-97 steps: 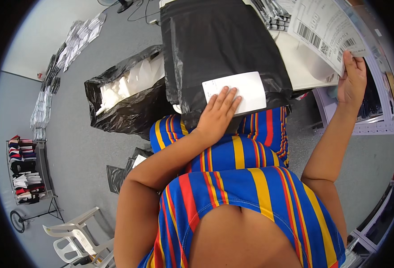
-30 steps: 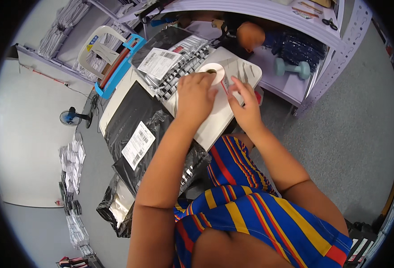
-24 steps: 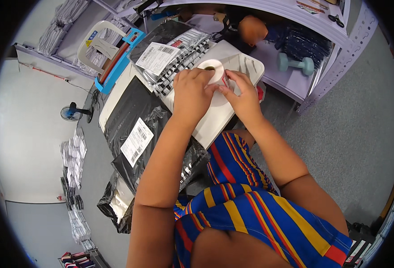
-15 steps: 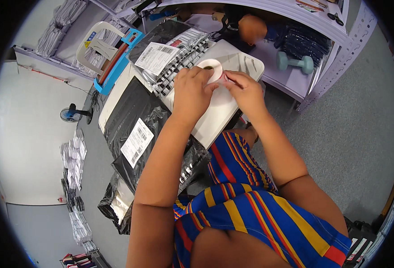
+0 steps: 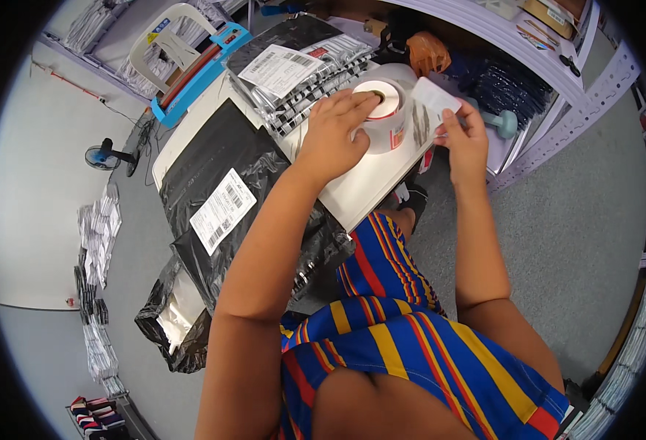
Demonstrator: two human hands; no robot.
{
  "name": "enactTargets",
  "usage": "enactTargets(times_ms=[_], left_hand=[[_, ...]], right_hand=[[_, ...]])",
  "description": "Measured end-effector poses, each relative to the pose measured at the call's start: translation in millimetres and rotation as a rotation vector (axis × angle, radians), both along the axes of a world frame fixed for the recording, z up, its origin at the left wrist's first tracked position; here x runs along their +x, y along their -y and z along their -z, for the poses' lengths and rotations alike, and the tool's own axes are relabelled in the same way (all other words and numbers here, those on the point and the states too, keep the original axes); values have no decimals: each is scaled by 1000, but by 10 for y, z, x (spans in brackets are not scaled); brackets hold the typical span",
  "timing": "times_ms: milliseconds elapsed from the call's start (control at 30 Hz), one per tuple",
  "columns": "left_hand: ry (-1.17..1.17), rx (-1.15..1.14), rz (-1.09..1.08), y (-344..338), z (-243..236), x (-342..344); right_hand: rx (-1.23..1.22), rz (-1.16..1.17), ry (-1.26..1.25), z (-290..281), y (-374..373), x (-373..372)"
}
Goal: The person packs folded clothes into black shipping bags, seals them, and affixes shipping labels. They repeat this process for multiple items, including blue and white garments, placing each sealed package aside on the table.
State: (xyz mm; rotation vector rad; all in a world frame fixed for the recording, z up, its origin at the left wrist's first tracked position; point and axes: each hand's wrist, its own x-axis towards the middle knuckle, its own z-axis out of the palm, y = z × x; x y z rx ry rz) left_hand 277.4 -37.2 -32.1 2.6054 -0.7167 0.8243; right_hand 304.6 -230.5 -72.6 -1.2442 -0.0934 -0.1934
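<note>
My left hand [image 5: 340,136] grips a roll of white labels [image 5: 378,99] at the table's far right corner, fingertips at its core and thumb low on its side. A pale translucent band shows around the roll, with a small red-orange printed patch facing me. To the right, my right hand [image 5: 465,139] pinches a white label strip [image 5: 435,99] between thumb and fingers, raised beyond the table edge. Whether the strip still joins the roll I cannot tell. Left of my left forearm lies a black plastic mailer bag [image 5: 220,147] bearing a white shipping label [image 5: 222,210].
More packed bags [image 5: 293,62] are stacked at the table's back beside a blue sealing machine [image 5: 198,77]. A metal shelf [image 5: 528,158] at right holds a dumbbell [image 5: 504,121] and dark packages. An open black bag [image 5: 172,315] hangs low left; a fan [image 5: 110,155] stands beyond.
My right hand has moved right, away from the roll, and now holds up a white label strip. My left hand stays on the roll. The whole view has shifted slightly.
</note>
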Motion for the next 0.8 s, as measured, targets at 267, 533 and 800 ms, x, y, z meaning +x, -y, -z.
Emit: enactTargets(times_ms=[267, 533, 800], left_hand=[[-552, -878, 90, 175, -323, -275], [-915, -981, 149, -111, -389, -248], [-1013, -158, -23, -208, -398, -69]], right_hand=[[127, -448, 9, -183, -289, -341], [-247, -151, 197, 262, -259, -92], [-606, 292, 351, 355, -607, -121]])
